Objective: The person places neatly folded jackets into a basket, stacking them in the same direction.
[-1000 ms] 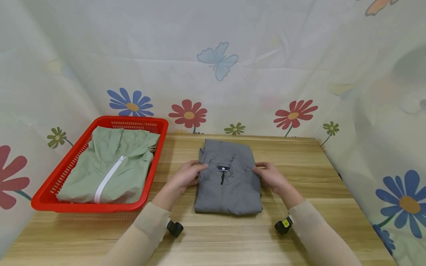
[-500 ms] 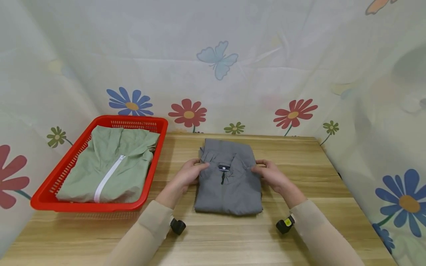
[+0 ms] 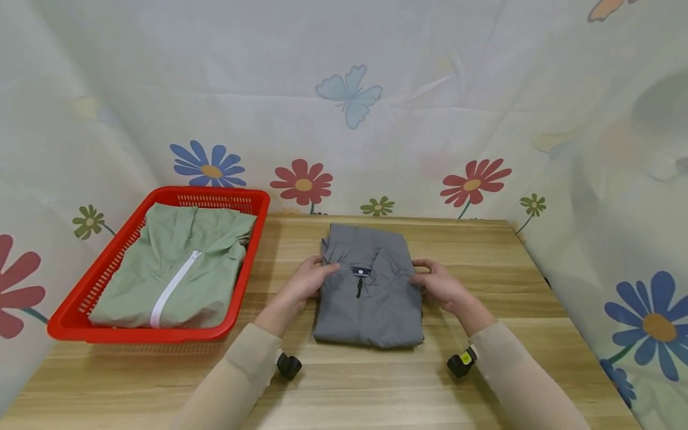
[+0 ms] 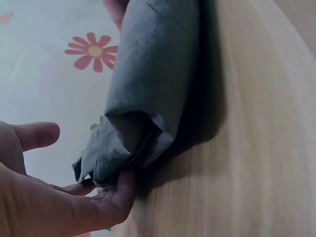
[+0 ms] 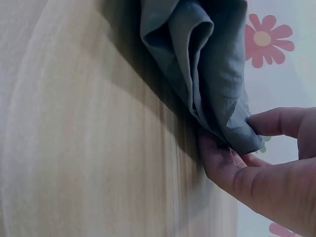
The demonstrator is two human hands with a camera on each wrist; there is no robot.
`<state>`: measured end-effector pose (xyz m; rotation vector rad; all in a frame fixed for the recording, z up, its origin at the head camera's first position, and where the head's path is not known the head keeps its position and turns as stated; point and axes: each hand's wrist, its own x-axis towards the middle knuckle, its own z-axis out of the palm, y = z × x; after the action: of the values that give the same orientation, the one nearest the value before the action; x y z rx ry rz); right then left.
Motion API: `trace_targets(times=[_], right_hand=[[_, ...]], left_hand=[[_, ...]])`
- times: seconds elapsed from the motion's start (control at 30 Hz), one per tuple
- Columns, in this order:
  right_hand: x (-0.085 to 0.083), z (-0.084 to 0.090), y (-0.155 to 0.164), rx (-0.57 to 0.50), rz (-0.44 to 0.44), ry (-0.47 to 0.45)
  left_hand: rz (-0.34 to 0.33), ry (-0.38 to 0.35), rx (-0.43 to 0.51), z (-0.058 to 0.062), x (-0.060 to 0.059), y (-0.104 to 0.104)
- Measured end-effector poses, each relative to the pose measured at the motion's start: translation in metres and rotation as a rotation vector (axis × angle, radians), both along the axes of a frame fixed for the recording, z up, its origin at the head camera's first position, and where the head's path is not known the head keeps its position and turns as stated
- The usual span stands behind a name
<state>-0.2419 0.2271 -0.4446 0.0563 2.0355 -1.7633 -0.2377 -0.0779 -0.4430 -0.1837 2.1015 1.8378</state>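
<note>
A folded grey jacket (image 3: 371,316) with a collar, a dark neck label and a black zipper pull lies on the wooden table, in the middle of the head view. At its left edge is my left hand (image 3: 306,279). In the left wrist view its fingers (image 4: 123,195) reach under the cloth while the thumb stands apart from it. On the opposite edge my right hand (image 3: 442,283) pinches the jacket, thumb on top and fingers underneath, as the right wrist view shows. The fingertips beneath the cloth are partly hidden.
Left of the jacket stands a red plastic basket (image 3: 263,218) holding a folded light green jacket (image 3: 134,286) with a white zipper. A flower-printed sheet (image 3: 408,131) surrounds the back and sides of the wooden table (image 3: 371,388).
Both hands stay at the jacket's sides. The left hand has shifted slightly inward, its thumb a little farther over the cloth. The jacket keeps its place and shape.
</note>
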Motion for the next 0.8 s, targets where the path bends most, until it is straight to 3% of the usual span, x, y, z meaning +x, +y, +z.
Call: trace_targets(times=[0.4,0.6,0.8], right_hand=[[-0.001,-0.003,0.004,0.001,-0.003,0.0],[-0.003,-0.005,0.007,-0.012,0.004,0.01],[-0.003,-0.007,0.009,0.01,0.014,0.035]], left_hand=[[0.018,-0.063,0.084,0.001,-0.003,0.002],[0.018,-0.09,0.175,-0.007,-0.009,0.0],[0.034,-0.11,0.191,-0.017,-0.012,-0.004]])
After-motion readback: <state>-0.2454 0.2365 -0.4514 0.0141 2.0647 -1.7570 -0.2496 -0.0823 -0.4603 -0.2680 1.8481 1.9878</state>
